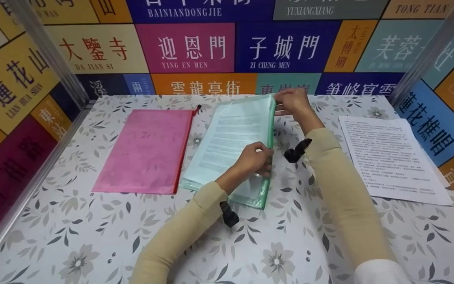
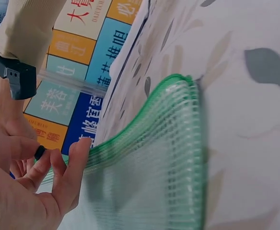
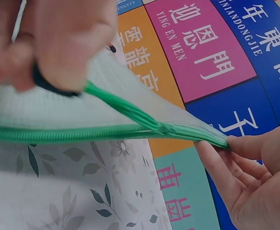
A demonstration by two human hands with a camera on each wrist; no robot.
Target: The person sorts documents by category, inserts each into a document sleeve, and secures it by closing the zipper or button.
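A clear mesh zip file bag [image 1: 231, 108] with green edging lies mid-table, printed sheets [image 1: 235, 136] showing through it. Its green zipper [image 3: 58, 134] runs along the right side. My left hand [image 1: 253, 158] is over that side, pinching a black pull tab [image 2: 40, 153] between thumb and finger. From the tab a green cord [image 3: 121, 108] leads to the zipper near the far corner. At that far right corner, my right hand [image 1: 293, 104] pinches the bag's edge between thumb and fingers [image 3: 248, 146]. In the right wrist view, the left hand is blurred.
To the left lies a pink file bag [image 1: 144, 152] with a red zipper edge and a black-tipped pull [image 1: 198, 108]. Printed paper sheets [image 1: 394, 157] rest at the right. Behind the flowered tablecloth [image 1: 276, 252] stands a wall of coloured signs [image 1: 187, 47].
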